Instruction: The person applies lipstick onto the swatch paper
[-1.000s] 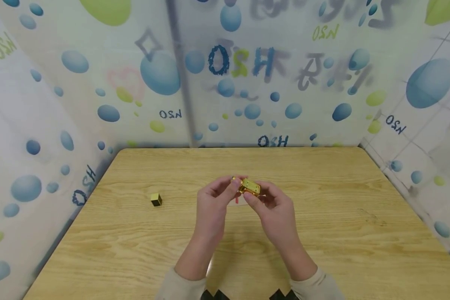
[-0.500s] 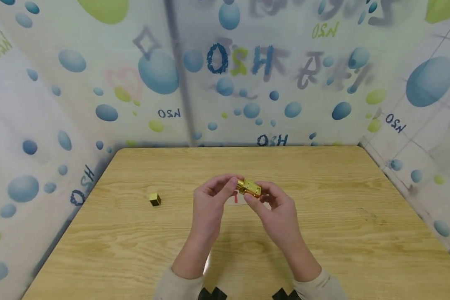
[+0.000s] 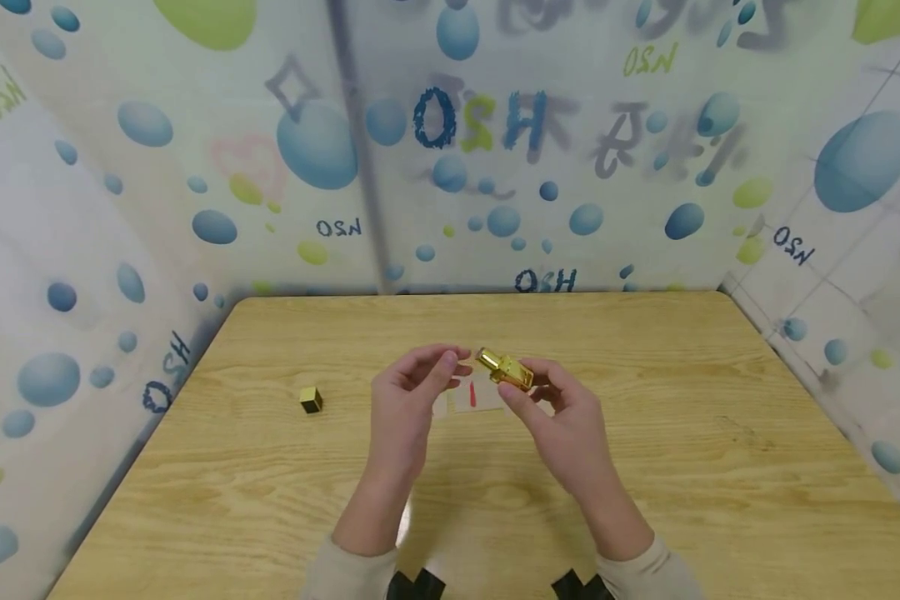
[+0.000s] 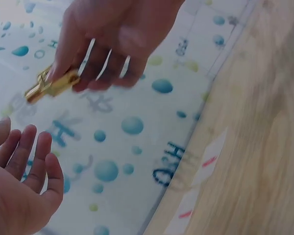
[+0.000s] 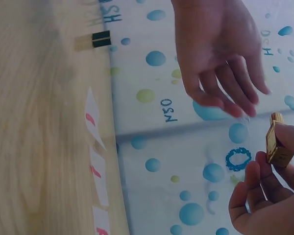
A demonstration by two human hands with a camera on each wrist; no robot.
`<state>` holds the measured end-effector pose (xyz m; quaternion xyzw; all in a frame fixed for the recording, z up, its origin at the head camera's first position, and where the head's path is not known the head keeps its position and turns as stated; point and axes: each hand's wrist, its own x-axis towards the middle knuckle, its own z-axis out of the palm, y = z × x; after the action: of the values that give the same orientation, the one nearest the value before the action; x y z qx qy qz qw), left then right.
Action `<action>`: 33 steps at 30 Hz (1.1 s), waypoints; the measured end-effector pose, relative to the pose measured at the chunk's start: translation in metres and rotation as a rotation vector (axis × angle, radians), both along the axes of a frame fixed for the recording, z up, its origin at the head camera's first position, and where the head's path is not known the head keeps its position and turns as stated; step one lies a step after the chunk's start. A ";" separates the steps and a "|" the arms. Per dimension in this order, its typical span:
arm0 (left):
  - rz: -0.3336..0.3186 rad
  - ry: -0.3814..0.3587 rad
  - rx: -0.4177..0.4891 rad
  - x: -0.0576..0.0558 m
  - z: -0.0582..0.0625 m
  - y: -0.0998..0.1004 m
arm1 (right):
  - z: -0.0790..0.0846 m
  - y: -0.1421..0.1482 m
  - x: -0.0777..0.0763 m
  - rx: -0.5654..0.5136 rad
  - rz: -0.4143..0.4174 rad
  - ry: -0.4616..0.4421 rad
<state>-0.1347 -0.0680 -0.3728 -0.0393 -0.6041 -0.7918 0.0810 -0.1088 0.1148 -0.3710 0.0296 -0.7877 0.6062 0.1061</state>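
Note:
My right hand (image 3: 570,429) pinches a gold lipstick tube (image 3: 507,370) between thumb and fingers, above the table. Its boxy body sits in the grip, and a narrower round neck points up and left. In the right wrist view the tube (image 5: 273,144) stands nearly upright. Left of it, my left hand (image 3: 403,408) is apart from the tube, fingers loosely bent with nothing in them. The left wrist view shows those left-hand fingers (image 4: 36,166) spread. Whether lipstick shows inside the neck is too small to tell.
A small gold-and-black cube (image 3: 311,400) stands on the wooden table (image 3: 232,492), left of the hands. White paper pieces (image 3: 487,397) with red strokes lie beneath the hands, partly hidden. A bubble-patterned curtain (image 3: 615,167) encloses the table's back and sides.
My left hand has let go of the tube's neck and moved left. The right hand has drawn slightly right with the tube, uncovering the neck and more of the paper.

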 end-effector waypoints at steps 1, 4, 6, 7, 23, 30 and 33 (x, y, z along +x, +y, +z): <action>0.021 0.002 -0.010 -0.001 0.000 -0.004 | 0.001 0.002 -0.001 -0.002 -0.007 -0.017; 0.111 0.008 -0.100 -0.006 0.000 -0.020 | 0.002 0.009 -0.003 -0.001 -0.025 -0.056; 0.181 0.002 -0.203 -0.010 0.000 -0.034 | 0.002 0.013 -0.004 0.001 -0.033 -0.070; 0.218 -0.005 -0.272 -0.011 0.001 -0.041 | 0.003 0.014 -0.005 0.004 -0.035 -0.072; 0.338 -0.391 -1.157 -0.022 -0.019 -0.152 | -0.001 0.018 -0.007 0.020 -0.025 -0.074; 0.298 -0.514 -1.081 -0.031 -0.035 -0.168 | -0.003 0.018 -0.007 0.010 -0.014 -0.070; 0.252 -0.535 -1.019 -0.033 -0.040 -0.175 | -0.004 0.017 -0.007 0.007 -0.006 -0.073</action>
<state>-0.1679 -0.2426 -0.4127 0.1997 -0.9080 -0.3682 -0.0099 -0.1159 0.1322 -0.3755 0.0055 -0.7931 0.6039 0.0791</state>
